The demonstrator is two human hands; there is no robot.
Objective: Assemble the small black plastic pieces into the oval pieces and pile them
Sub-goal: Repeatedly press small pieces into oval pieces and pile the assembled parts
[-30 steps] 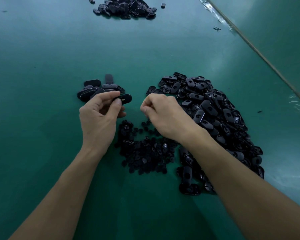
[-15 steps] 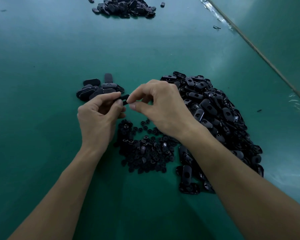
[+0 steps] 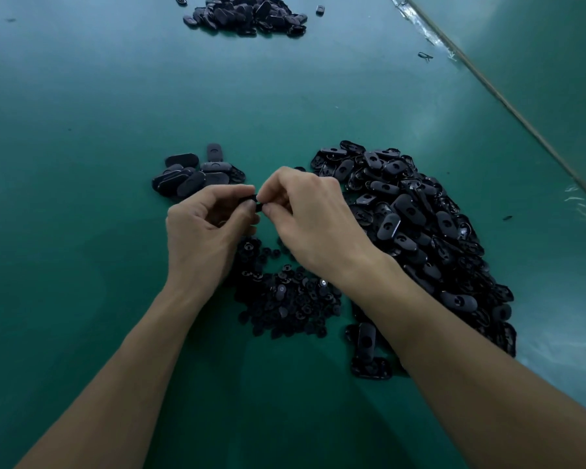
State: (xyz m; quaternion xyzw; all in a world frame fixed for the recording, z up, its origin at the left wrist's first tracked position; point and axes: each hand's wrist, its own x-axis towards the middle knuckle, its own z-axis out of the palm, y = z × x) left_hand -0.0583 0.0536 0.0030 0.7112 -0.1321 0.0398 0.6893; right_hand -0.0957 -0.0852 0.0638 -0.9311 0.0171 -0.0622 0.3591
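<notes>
My left hand (image 3: 203, 231) pinches a black oval piece (image 3: 251, 202) between thumb and forefinger, above the table. My right hand (image 3: 312, 218) meets it from the right, fingertips pinched at the oval's end; whatever small piece they hold is hidden. Below my hands lies a heap of small black pieces (image 3: 285, 299). A large heap of oval pieces (image 3: 416, 228) spreads to the right. A small pile of oval pieces (image 3: 193, 176) sits just beyond my left hand.
The green table (image 3: 82, 130) runs far ahead, with another pile of black ovals (image 3: 247, 13) at its far edge. A taped seam and table edge (image 3: 487, 82) run diagonally at right. A few stray black bits lie near it.
My right hand rose from the heap of small pieces and moved left to the oval piece in my left hand. The two hands now touch at the oval.
</notes>
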